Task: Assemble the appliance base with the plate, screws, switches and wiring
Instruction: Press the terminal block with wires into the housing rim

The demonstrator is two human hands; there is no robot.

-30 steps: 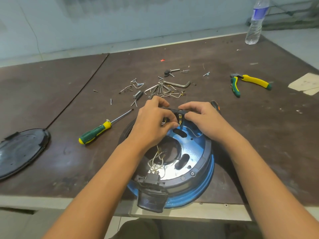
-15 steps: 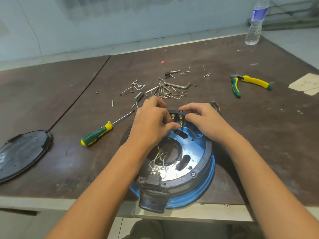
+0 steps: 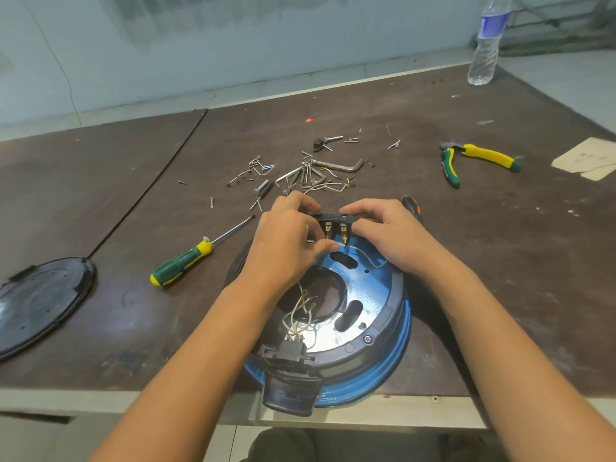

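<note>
The round blue appliance base (image 3: 373,331) lies at the table's near edge, inner side up, with a shiny metal plate (image 3: 353,295) inside it. A black switch block (image 3: 335,225) with brass terminals stands at the base's far rim. My left hand (image 3: 286,241) pinches a thin white wire end at the terminals, fingers curled. My right hand (image 3: 390,235) grips the switch block's right end. Loose white wires (image 3: 300,315) run to a black connector (image 3: 290,353) at the near rim.
Screws, hex keys and small metal parts (image 3: 300,171) lie scattered beyond my hands. A green-yellow screwdriver (image 3: 190,258) lies to the left, pliers (image 3: 473,161) to the far right. A black round cover (image 3: 40,301) rests at the left edge, a water bottle (image 3: 486,41) at the back right.
Both hands stay on the switch block. My fingers have spread slightly, so more of the brass terminals shows. The base has not moved.
</note>
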